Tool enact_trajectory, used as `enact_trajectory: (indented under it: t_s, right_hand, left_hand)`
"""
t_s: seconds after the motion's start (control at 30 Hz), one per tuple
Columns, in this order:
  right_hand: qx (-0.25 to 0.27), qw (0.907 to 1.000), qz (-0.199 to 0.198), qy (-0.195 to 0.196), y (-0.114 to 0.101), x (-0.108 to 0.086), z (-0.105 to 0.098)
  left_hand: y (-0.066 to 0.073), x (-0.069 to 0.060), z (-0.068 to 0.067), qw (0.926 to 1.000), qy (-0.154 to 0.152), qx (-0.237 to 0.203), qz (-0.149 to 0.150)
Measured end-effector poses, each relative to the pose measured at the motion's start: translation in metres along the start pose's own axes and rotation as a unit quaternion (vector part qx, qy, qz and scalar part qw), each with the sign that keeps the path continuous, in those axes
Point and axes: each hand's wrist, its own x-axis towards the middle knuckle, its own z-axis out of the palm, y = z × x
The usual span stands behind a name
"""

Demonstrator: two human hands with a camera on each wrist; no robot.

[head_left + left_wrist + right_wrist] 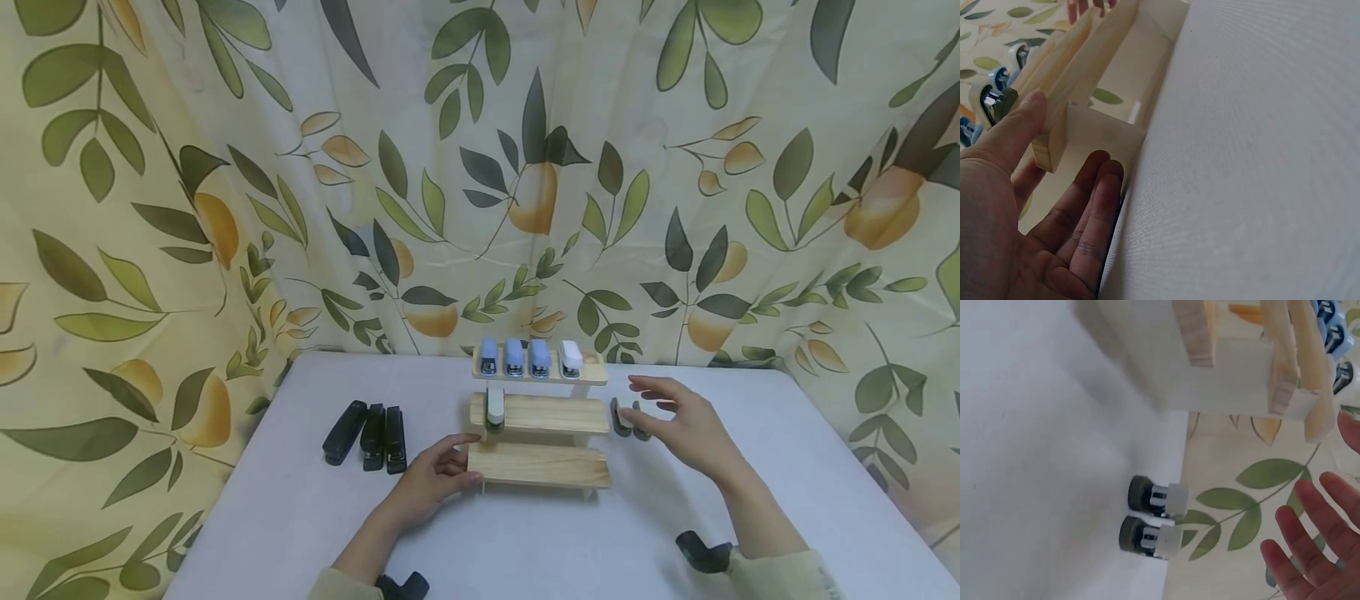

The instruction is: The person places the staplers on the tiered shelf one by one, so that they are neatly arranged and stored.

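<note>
A three-tier wooden rack (540,464) with white side supports stands mid-table. On its top tier are several mini staplers, blue ones (513,357) and a white one (571,359). One pale stapler (495,405) sits at the left end of the middle tier; the bottom tier is bare. My left hand (431,483) holds the left end of the bottom plank between thumb and index finger, the other fingers beside the side support (1100,125). To the rack's right, my right hand (690,427) hovers with spread fingers, near two small pale staplers (1155,497) with dark bases.
Black staplers (345,432) lie side by side on the white table (300,533), left of the rack. A leaf-and-fruit patterned curtain (480,167) hangs behind the table's back edge. Both wrists wear a black mount (703,552).
</note>
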Motion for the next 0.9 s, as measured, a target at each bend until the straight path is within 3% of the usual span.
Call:
enact_trajectory:
  t_s: [0.47, 0.9]
  right_hand:
    - [-0.025, 0.998, 0.042, -0.041, 0.029, 0.006, -0.001]
    - [-0.046, 0.9907, 0.096, -0.085, 0.055, 0.009, 0.001]
  left_hand:
    - [-0.003, 0.001, -0.001, 1.0, -0.005, -0.001, 0.007]
    - [-0.003, 0.002, -0.001, 1.0, -0.003, 0.005, 0.005]
